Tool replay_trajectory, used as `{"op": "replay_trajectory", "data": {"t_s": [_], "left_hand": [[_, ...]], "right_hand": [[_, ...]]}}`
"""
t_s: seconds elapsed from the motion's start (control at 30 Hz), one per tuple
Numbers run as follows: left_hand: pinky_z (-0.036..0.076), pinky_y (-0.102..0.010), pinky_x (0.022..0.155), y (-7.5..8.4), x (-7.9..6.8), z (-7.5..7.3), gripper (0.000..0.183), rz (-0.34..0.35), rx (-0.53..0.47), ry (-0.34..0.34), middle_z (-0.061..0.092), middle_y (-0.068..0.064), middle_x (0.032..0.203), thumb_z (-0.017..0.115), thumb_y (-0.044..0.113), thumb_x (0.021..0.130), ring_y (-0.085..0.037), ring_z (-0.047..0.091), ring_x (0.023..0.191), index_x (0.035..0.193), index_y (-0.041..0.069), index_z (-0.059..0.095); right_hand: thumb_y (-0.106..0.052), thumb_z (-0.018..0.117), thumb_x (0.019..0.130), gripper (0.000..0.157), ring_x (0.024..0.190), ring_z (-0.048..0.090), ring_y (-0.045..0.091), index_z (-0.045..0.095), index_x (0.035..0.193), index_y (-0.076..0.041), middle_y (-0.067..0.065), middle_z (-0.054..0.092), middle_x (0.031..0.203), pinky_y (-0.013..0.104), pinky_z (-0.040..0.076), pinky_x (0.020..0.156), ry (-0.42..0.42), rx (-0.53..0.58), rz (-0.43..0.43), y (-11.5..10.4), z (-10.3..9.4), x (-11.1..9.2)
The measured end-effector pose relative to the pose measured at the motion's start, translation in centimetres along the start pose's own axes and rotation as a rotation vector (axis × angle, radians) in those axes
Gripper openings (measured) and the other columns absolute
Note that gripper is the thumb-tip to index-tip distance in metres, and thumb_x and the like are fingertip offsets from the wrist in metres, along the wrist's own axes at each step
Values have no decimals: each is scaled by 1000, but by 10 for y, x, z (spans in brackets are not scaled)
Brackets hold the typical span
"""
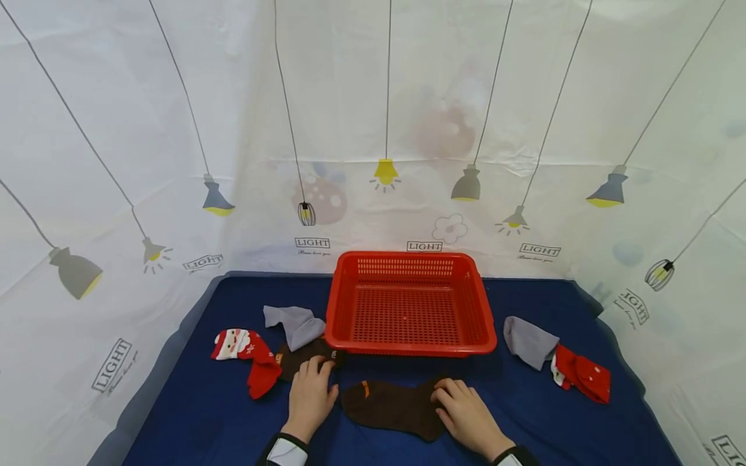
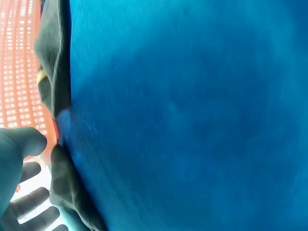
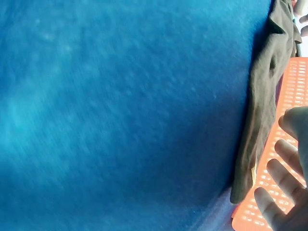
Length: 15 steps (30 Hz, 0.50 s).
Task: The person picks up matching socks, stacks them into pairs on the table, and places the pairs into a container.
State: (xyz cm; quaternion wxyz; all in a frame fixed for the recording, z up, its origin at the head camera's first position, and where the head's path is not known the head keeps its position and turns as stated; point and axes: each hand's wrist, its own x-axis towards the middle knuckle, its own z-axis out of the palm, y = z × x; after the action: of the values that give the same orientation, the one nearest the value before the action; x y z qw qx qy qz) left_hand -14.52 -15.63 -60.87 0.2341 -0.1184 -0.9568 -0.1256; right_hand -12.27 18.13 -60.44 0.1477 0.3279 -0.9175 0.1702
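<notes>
A brown sock point(image 1: 396, 406) with an orange mark lies flat in front of the red basket. My right hand point(image 1: 469, 417) is over the sock's right end, fingers loosely bent; in the right wrist view its fingers point(image 3: 284, 178) are spread apart and grip nothing. To the left, a second brown sock point(image 1: 297, 359) lies partly covered by my left hand point(image 1: 311, 398), whose fingertips are right at it. The left wrist view has the left thumb and fingers point(image 2: 31, 202) apart, near the brown fabric.
A red perforated basket point(image 1: 408, 348) stands at the back middle. Left of it lie a grey sock point(image 1: 300, 327) and a red Santa sock point(image 1: 250, 349). On the right are another grey sock point(image 1: 529, 342) and a folded red sock point(image 1: 585, 375). A white printed curtain point(image 1: 361, 129) surrounds the blue cloth point(image 1: 192, 401).
</notes>
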Motion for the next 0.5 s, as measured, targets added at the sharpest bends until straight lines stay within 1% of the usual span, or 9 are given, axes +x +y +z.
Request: {"op": "replay_trajectory", "data": {"t_s": [0.17, 0.27, 0.33, 0.5], "left_hand": [[51, -52, 75, -12, 5, 4, 48, -34, 30, -1, 61, -19, 115, 91, 15, 68, -39, 59, 100, 110, 4, 71], [51, -53, 73, -17, 8, 3, 49, -48, 31, 5, 61, -21, 115, 90, 13, 68, -41, 59, 99, 112, 3, 70], [51, -54, 72, -21, 11, 1, 49, -57, 35, -8, 61, -21, 115, 89, 13, 70, -42, 59, 99, 114, 3, 70], [51, -57, 74, -31, 20, -2, 50, -74, 41, -69, 61, -22, 112, 88, 12, 73, -43, 59, 97, 118, 3, 68]], "right_hand": [[-11, 84, 82, 27, 92, 57, 19, 65, 99, -20, -1, 59, 110, 35, 47, 69, -9, 13, -1, -1, 3, -2], [-12, 85, 82, 27, 92, 57, 18, 65, 99, -20, -2, 59, 110, 35, 47, 69, -6, 7, 6, -1, 4, -4], [-12, 84, 82, 27, 92, 57, 18, 65, 99, -20, -2, 59, 110, 35, 48, 70, -12, 4, 19, -1, 4, -5], [-14, 83, 84, 24, 94, 57, 18, 66, 100, -21, -3, 59, 110, 36, 48, 72, -47, 18, 58, -2, 2, -6]]}}
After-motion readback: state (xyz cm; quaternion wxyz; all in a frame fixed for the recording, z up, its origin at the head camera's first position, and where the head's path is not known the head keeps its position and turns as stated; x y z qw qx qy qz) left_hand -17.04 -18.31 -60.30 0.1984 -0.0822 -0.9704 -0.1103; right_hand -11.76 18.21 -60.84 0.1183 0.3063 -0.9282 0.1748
